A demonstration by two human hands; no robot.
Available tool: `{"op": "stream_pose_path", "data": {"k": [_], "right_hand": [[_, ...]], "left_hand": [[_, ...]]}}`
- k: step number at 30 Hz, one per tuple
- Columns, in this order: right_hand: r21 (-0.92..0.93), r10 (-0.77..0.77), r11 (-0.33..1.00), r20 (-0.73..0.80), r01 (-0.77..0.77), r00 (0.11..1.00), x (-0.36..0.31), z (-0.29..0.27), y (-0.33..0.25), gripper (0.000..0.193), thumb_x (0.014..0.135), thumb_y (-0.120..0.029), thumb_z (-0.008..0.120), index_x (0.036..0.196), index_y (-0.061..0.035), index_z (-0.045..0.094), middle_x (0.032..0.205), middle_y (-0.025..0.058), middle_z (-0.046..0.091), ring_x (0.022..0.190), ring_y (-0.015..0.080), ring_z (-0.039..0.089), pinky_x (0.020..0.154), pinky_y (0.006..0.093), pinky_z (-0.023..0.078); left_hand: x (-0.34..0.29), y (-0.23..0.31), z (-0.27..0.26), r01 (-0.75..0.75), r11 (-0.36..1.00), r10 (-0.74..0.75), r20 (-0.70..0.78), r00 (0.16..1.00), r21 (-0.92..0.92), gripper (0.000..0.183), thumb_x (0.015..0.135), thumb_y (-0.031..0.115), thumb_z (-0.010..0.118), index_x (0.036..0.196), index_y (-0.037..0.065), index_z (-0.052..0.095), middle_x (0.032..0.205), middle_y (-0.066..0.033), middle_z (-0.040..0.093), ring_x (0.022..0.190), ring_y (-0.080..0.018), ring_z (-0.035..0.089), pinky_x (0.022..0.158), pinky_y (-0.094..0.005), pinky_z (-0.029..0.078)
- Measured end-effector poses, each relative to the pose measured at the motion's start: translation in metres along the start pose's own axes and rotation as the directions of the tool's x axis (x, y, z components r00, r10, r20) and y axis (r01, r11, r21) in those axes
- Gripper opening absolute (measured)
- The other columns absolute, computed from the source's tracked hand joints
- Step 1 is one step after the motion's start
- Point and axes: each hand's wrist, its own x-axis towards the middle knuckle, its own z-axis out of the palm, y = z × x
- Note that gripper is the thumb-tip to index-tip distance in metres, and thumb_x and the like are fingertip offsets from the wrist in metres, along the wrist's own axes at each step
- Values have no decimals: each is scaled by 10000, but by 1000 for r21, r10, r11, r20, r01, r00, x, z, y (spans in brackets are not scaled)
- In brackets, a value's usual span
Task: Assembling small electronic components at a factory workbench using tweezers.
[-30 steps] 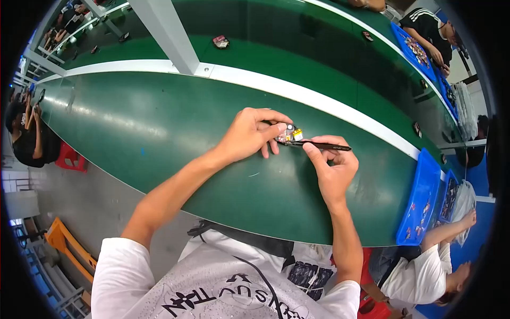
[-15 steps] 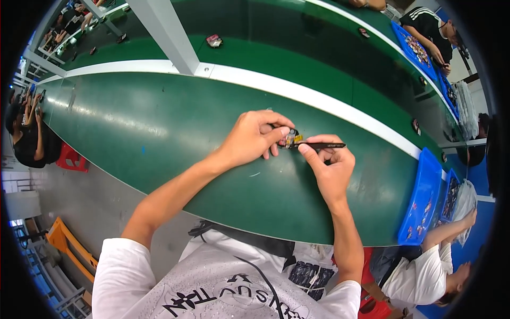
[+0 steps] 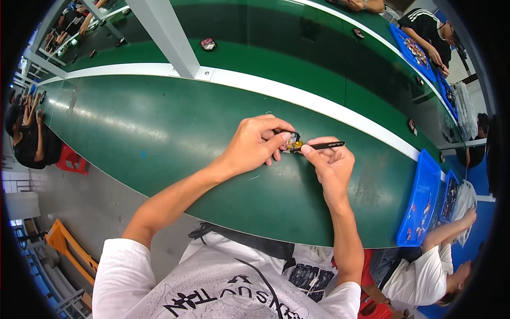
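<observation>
Over the green bench, my left hand grips a small electronic part in a black case, thumb on top and fingers curled underneath. Clear, silvery and yellow pieces show inside the case. From the right, my right hand pinches black tweezers between thumb and fingers. The tweezers lie nearly level and point left, with their tips at the yellow piece. Whether the tips grip anything is too small to tell.
Beyond a white rail runs a dark green conveyor belt bearing small parts. A grey post rises from the rail. A blue tray with small pieces stands at the bench's right end. Other people work at both sides.
The parts on the belt have shifted slightly left. My left hand has lowered a little, and the case's opening shows more plainly. The tweezers remain at the case.
</observation>
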Motion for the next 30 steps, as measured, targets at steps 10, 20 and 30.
{"op": "stream_pose_path", "data": {"k": [10, 20, 30], "right_hand": [[27, 33, 999, -8, -33, 999, 1, -2, -2, 143, 882, 45, 751, 1003, 60, 676, 886, 103, 727, 789, 109, 693, 693, 213, 540], [23, 39, 999, 6, -39, 999, 0, -1, -3, 135, 887, 39, 750, 994, 63, 670, 896, 126, 731, 816, 134, 710, 729, 233, 569], [13, 49, 999, 4, -49, 999, -1, -4, -4, 136, 882, 44, 752, 989, 64, 670, 887, 121, 729, 802, 127, 705, 717, 225, 560]], "left_hand": [[-2, -2, 0, -76, 996, 76, -9, 997, 56, 187, 974, 9, 612, 1124, -54, 704, 970, -90, 640, 676, -136, 693, 502, -237, 521], [-4, -2, 2, -92, 993, 93, -11, 996, 74, 184, 974, 7, 614, 1122, -50, 705, 956, -84, 646, 675, -133, 686, 510, -241, 526], [-2, -2, 3, -26, 1000, 26, -1, 1000, 8, 205, 993, 45, 611, 1144, -70, 690, 958, -105, 662, 667, -152, 699, 490, -248, 534]]}}
